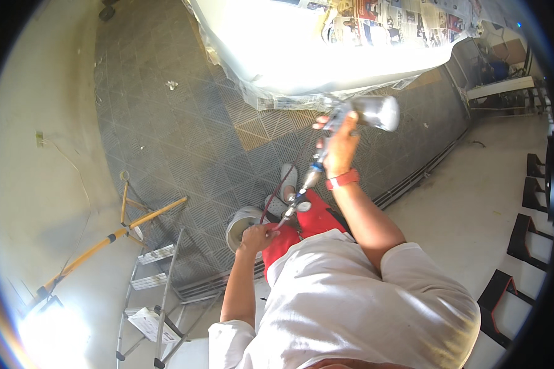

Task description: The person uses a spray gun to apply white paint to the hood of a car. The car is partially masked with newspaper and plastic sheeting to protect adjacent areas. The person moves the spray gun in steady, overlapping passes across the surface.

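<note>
My right hand (341, 146) is wrapped around the handle of a paint spray gun (332, 123), held out in front of me. A clear, blurred cup (378, 113) juts from the gun to the right. Below the handle, a round gauge (303, 205) hangs on the air fitting. My left hand (256, 238), lower and closer to my body, is closed around the air hose (281, 224) below that gauge. Just beyond the gun is a brightly lit white vehicle body part (277, 67), its lower edge lined with plastic film (261, 100).
Newspaper masking (381, 24) covers part of the vehicle. A bucket (234, 230) stands beside my left hand, near my feet. To the left are a stepladder (151, 281), a yellow stand (104, 243) and a glaring lamp (54, 332). Black brackets (498, 301) line the right wall. Grated tiles (178, 141) cover the floor.
</note>
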Demonstrator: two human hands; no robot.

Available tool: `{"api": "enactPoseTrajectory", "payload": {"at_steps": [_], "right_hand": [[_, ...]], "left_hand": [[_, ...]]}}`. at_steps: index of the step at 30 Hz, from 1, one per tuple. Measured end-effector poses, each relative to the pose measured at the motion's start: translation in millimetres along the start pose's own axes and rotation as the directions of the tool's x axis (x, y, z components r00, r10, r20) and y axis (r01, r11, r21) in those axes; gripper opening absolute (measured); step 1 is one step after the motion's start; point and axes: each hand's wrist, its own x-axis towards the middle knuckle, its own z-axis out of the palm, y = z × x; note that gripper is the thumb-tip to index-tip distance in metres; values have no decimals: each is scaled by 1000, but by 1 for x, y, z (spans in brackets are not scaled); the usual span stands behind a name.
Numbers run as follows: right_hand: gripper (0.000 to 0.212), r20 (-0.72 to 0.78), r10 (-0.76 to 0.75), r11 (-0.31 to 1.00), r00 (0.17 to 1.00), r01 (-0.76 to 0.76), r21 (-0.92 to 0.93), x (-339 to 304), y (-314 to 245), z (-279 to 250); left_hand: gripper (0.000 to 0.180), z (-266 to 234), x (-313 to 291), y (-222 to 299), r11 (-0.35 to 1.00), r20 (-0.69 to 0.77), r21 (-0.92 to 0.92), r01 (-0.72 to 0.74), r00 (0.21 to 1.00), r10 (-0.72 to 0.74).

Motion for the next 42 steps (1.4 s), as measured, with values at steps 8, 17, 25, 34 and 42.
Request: {"api": "enactPoseTrajectory", "payload": {"at_steps": [8, 17, 25, 34, 42], "right_hand": [[56, -2, -72, 997, 997, 72, -25, 19, -34, 15], [56, 363, 32, 998, 931, -46, 31, -7, -26, 109], [61, -283, -158, 986, 946, 133, -103, 1, -21, 86], [55, -347, -201, 977, 916, 165, -132, -59, 6, 208], [54, -155, -112, 992, 982, 120, 42, -90, 4, 259]], "left_hand": [[37, -39, 53, 0, 991, 95, -130, -35, 994, 48], [27, -89, 63, -27, 993, 332, -52, -105, 936, 116], [27, -143, 97, -87, 956, 378, -129, -264, 878, 294], [31, -262, 67, -193, 980, 650, -128, -152, 733, 199], [41, -293, 76, -226, 939, 815, -207, -276, 482, 321]]}}
